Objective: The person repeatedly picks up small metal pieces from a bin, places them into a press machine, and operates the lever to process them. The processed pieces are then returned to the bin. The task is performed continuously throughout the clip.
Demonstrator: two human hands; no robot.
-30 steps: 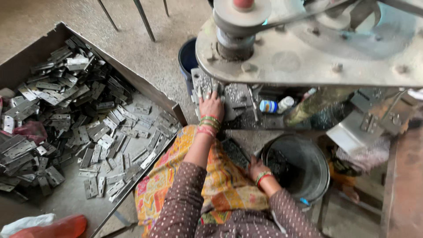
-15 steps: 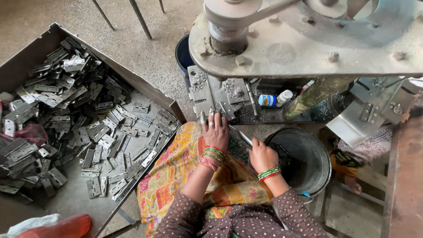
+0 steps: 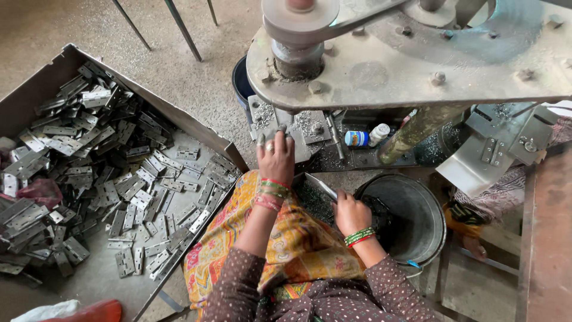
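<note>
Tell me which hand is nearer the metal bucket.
Right. The right hand is at the bucket's left rim; the left hand is farther off, up at the press bed.

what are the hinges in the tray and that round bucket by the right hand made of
Hinges: apparently bare stamped sheet metal, likely steel, flat grey with dull glints.
Bucket: looks like metal too, dark, grimy grey with a thin rolled rim; the exact metal is unclear.

Metal workshop: heavy press machine (image 3: 411, 65), tray (image 3: 36, 83) piled w/ steel hinges (image 3: 107, 179), shavings on bare floor.
</note>
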